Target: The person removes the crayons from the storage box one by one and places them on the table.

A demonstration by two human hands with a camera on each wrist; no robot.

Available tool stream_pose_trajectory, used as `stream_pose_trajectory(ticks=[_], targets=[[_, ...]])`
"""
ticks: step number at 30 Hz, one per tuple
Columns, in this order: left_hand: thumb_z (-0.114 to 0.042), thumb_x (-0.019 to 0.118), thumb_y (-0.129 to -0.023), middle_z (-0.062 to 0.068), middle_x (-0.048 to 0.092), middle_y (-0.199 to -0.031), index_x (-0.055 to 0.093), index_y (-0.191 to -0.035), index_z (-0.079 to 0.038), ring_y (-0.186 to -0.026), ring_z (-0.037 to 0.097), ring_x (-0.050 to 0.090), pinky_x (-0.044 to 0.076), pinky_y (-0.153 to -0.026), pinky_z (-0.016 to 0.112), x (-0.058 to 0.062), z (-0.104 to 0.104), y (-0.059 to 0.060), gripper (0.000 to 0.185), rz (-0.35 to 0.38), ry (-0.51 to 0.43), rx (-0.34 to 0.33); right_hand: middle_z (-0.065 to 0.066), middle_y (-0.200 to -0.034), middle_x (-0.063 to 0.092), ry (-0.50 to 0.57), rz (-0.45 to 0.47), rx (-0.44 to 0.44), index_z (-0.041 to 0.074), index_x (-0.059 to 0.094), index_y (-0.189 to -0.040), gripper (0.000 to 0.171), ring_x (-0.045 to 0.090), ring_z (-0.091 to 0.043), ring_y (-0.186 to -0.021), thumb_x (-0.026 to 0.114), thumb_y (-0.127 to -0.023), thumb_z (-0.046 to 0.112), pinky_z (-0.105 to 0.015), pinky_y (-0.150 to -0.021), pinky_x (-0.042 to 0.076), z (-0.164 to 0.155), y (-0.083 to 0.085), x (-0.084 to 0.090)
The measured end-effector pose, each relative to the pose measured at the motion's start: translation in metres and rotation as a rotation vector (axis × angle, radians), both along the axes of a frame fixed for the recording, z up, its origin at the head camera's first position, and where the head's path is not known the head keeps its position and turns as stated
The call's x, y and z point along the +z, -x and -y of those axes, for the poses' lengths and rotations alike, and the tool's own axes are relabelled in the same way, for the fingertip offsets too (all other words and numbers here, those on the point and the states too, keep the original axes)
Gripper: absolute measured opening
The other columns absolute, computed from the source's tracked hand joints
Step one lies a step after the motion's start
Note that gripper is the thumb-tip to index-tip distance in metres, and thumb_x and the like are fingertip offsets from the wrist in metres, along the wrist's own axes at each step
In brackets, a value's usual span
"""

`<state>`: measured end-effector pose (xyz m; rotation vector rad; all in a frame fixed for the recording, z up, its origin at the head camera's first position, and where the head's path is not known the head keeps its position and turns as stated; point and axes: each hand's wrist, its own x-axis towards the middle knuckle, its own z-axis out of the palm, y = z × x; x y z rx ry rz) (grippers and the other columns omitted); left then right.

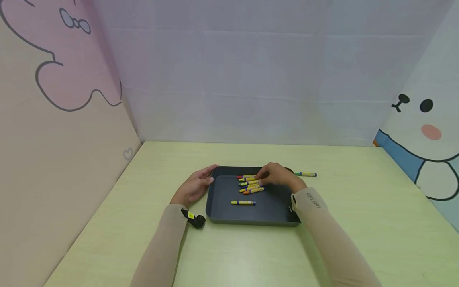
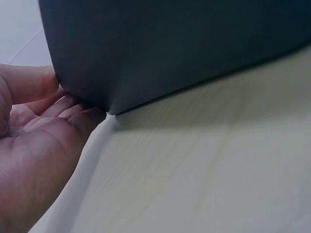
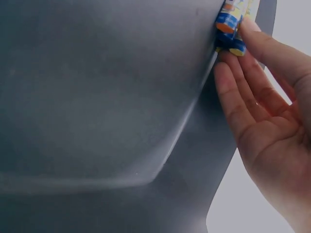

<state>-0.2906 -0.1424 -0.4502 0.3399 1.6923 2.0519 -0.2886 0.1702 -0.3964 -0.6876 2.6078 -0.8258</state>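
Observation:
A dark grey rectangular tray (image 1: 222, 211) lies on the table with several yellow-wrapped crayons (image 1: 254, 190) grouped side by side near its middle. One more yellow crayon (image 1: 243, 203) lies apart from them, nearer the front. My left hand (image 1: 193, 186) holds the tray's left side, its thumb at the rim; in the left wrist view its fingertips meet the lower corner. Reaching over the tray's right side, my right hand (image 1: 279, 175) pinches at the right ends of the grouped crayons. The right wrist view has the thumb against blue-banded crayon ends (image 3: 227, 23), with other fingers below them.
A green-tipped crayon (image 1: 306, 174) lies on the pale yellow table (image 1: 251, 255), just outside the tray's right side. A plain pale wall (image 1: 247, 87) rises behind the table, and panels with cartoon figures stand at left and right.

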Motion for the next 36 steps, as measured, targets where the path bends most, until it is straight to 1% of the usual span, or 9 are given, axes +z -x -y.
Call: stream_pose_trajectory(ticks=[2,3,7,10,14,16,19,25,36], targets=[[0.009,0.042,-0.097,0.007,0.006,-0.163,0.021,-0.153,-0.003,-0.15,0.02,0.001,0.035,-0.097,0.011,-0.0001,0.0004,0.0,0.06,-0.006,0.003,-0.001,-0.012,-0.107,0.07,-0.001,-0.01,-0.003,0.002,0.071,-0.111,0.024,0.067,-0.022,-0.094,0.068,-0.088,0.01,-0.034,-0.08,0.055,0.0009,-0.0008,0.0002],[0.009,0.041,-0.097,0.008,0.005,-0.163,0.021,-0.153,-0.003,-0.15,0.02,0.0,0.034,-0.099,0.013,0.0,0.0004,0.0001,0.06,-0.007,0.002,-0.002,-0.012,-0.106,0.07,-0.002,-0.016,-0.005,0.002,0.071,-0.11,0.024,0.067,-0.022,-0.093,0.069,-0.088,0.009,-0.034,-0.079,0.055,0.0015,-0.0011,0.0003],[0.01,0.041,-0.097,0.007,0.004,-0.163,0.021,-0.153,-0.003,-0.15,0.02,-0.001,0.021,-0.117,0.028,0.0006,0.0002,0.0001,0.061,0.0,-0.002,0.004,-0.012,-0.104,0.07,-0.013,-0.047,-0.02,0.002,0.072,-0.107,0.021,0.066,-0.021,-0.09,0.07,-0.086,0.008,-0.034,-0.078,0.055,0.0034,-0.0028,0.0015],[0.01,0.041,-0.096,0.007,0.004,-0.163,0.021,-0.153,-0.003,-0.15,0.021,-0.001,0.012,-0.12,0.037,0.0009,0.0001,0.0,0.062,0.004,-0.008,0.007,-0.011,-0.104,0.069,-0.019,-0.062,-0.027,0.003,0.073,-0.105,0.02,0.066,-0.021,-0.09,0.071,-0.086,0.008,-0.033,-0.077,0.055,0.0044,-0.0034,0.0015],[0.01,0.042,-0.097,0.007,0.008,-0.163,0.021,-0.153,-0.003,-0.15,0.02,0.005,0.025,-0.115,0.028,0.0004,-0.0001,0.0005,0.061,0.01,-0.008,0.01,-0.011,-0.104,0.069,-0.012,-0.068,-0.026,0.002,0.072,-0.104,0.02,0.066,-0.021,-0.09,0.071,-0.086,0.008,-0.033,-0.076,0.055,0.0051,-0.0049,0.001],[0.009,0.042,-0.097,0.007,0.009,-0.163,0.022,-0.153,-0.003,-0.15,0.02,0.007,0.034,-0.108,0.021,-0.0003,-0.0001,0.0009,0.061,0.014,-0.01,0.011,-0.012,-0.103,0.069,-0.007,-0.074,-0.02,0.002,0.072,-0.104,0.02,0.066,-0.022,-0.089,0.07,-0.086,0.007,-0.033,-0.076,0.055,0.0054,-0.0059,0.0011],[0.008,0.042,-0.097,0.007,0.01,-0.162,0.021,-0.153,-0.003,-0.15,0.02,0.007,0.039,-0.097,0.014,-0.001,0.0001,0.0014,0.06,0.012,-0.016,0.01,-0.012,-0.102,0.069,-0.004,-0.087,-0.009,0.001,0.072,-0.104,0.019,0.066,-0.022,-0.088,0.07,-0.086,0.007,-0.032,-0.075,0.055,0.0063,-0.0067,0.002],[0.007,0.043,-0.097,0.007,0.009,-0.163,0.021,-0.153,-0.003,-0.15,0.019,0.005,0.039,-0.094,0.011,-0.0006,-0.0005,0.0007,0.061,0.017,-0.017,0.013,-0.012,-0.102,0.07,-0.012,-0.11,0.002,0.002,0.074,-0.103,0.019,0.067,-0.022,-0.089,0.07,-0.086,0.007,-0.032,-0.075,0.056,0.0053,-0.0077,0.0027],[0.009,0.04,-0.097,0.005,0.004,-0.163,0.021,-0.153,-0.004,-0.15,0.018,-0.001,0.034,-0.099,0.013,-0.0028,0.0006,0.0024,0.061,0.006,0.006,-0.001,-0.011,-0.102,0.071,-0.038,-0.111,-0.009,0.003,0.074,-0.104,0.018,0.067,-0.019,-0.086,0.069,-0.087,0.008,-0.031,-0.073,0.055,0.0053,-0.0078,0.0043]])
